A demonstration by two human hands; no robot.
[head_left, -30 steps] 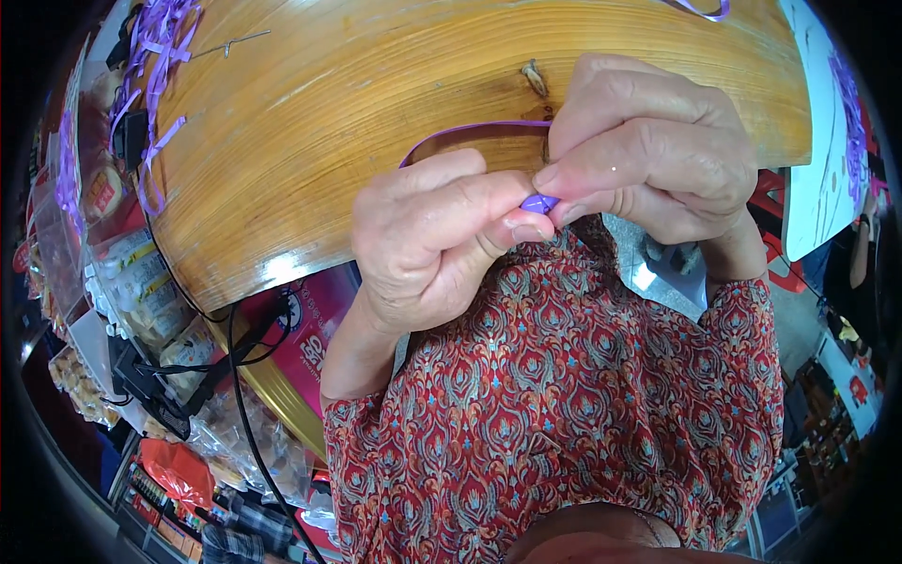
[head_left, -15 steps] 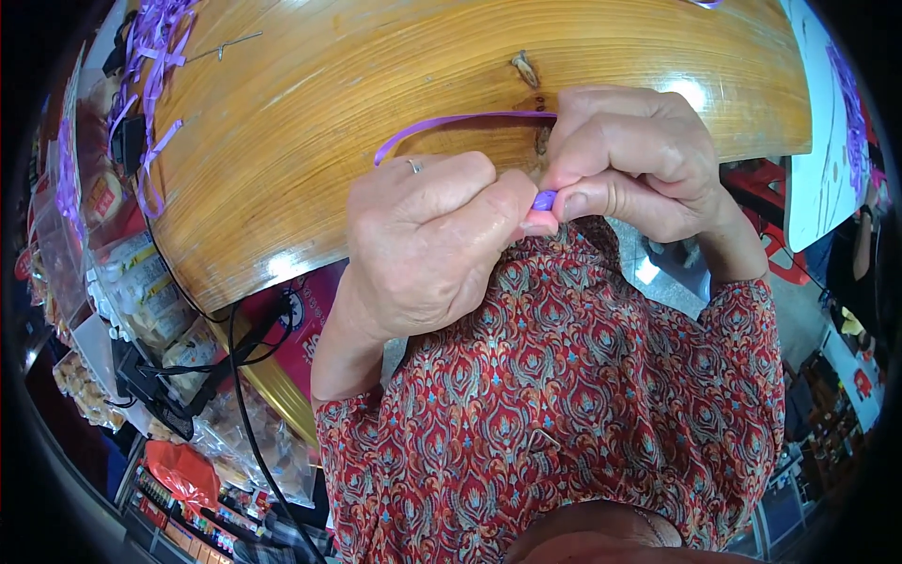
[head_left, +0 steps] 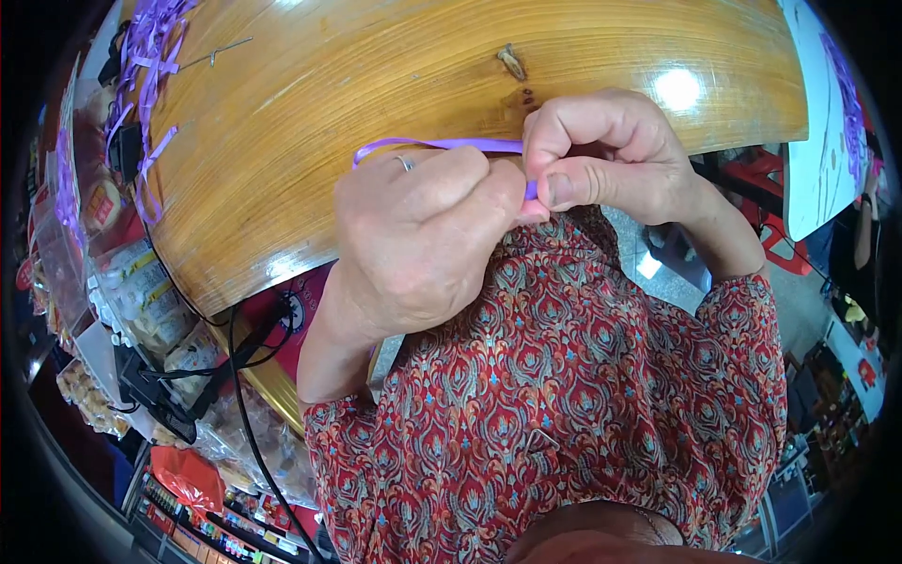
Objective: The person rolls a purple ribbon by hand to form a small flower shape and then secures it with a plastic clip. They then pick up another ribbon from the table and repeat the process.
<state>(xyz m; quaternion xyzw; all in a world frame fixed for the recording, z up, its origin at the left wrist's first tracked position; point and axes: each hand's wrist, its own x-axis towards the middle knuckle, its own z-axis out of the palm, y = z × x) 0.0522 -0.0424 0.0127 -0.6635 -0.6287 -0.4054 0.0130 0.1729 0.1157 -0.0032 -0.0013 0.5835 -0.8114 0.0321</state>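
Just past the patterned shirt (head_left: 545,376) at lower ctr, L hand (head_left: 427,240) and R hand (head_left: 611,155) meet mid-frame, thumbs and fingertips pinched tight on a small purple piece (head_left: 532,190) – prob. gripped from both sides for fine control. Purple ribbon (head_left: 484,144) arcs slack just above them, likely so fingers can shift; beyond, wooden table (head_left: 310,141) w/ thin metal tool (head_left: 214,55) upper left, prob. within reach.

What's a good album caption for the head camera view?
Left hand and right hand pinch a small purple piece at a wooden table, a purple strip curving behind.
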